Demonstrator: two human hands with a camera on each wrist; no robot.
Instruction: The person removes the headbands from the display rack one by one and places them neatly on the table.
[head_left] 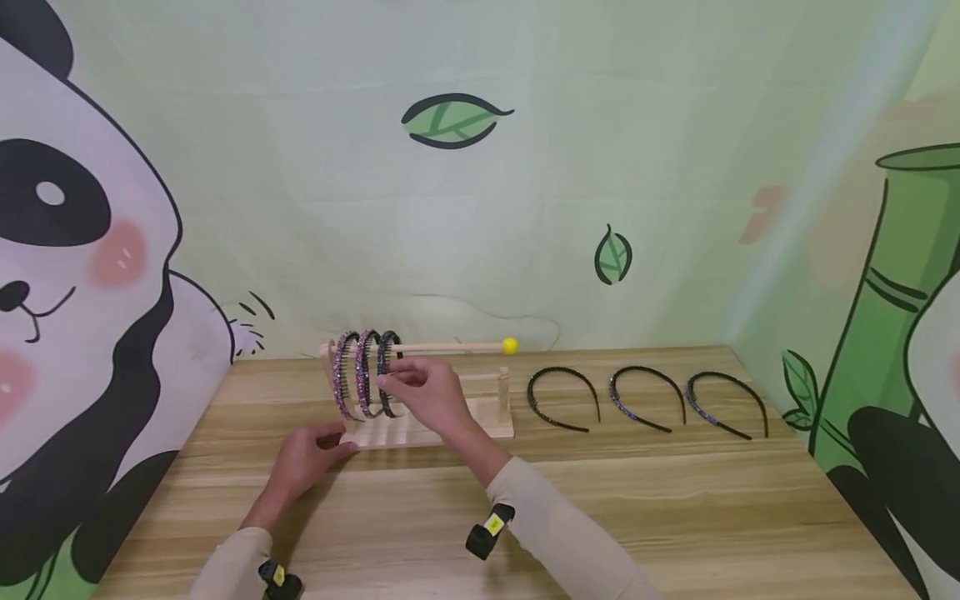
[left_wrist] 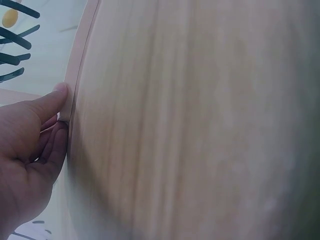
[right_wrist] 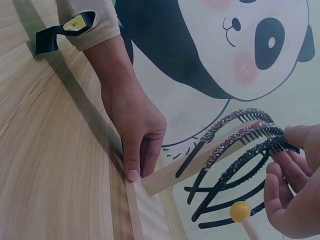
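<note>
A pale wooden stand (head_left: 491, 417) carries a horizontal rod (head_left: 450, 347) tipped with a yellow ball (head_left: 509, 346). Three toothed headbands hang on the rod toward its left end: two with pinkish glitter (head_left: 362, 379) (head_left: 339, 375) and, rightmost, a black one with dark sparkle (right_wrist: 240, 159). My right hand (head_left: 431, 396) pinches this black headband between thumb and fingers, on its side facing me. At the front left corner of the base, my left hand (head_left: 303, 458) grips the wood; the left wrist view shows its thumb and fingers on either side of the edge (left_wrist: 80, 55).
Three more dark headbands (head_left: 530, 392) (head_left: 618, 404) (head_left: 697, 404) lie in a row on the wooden table (head_left: 420, 517), right of the stand. A short upright post (head_left: 503, 392) rises from the base's right end. Behind hangs a backdrop (head_left: 525, 208) with pandas and leaves.
</note>
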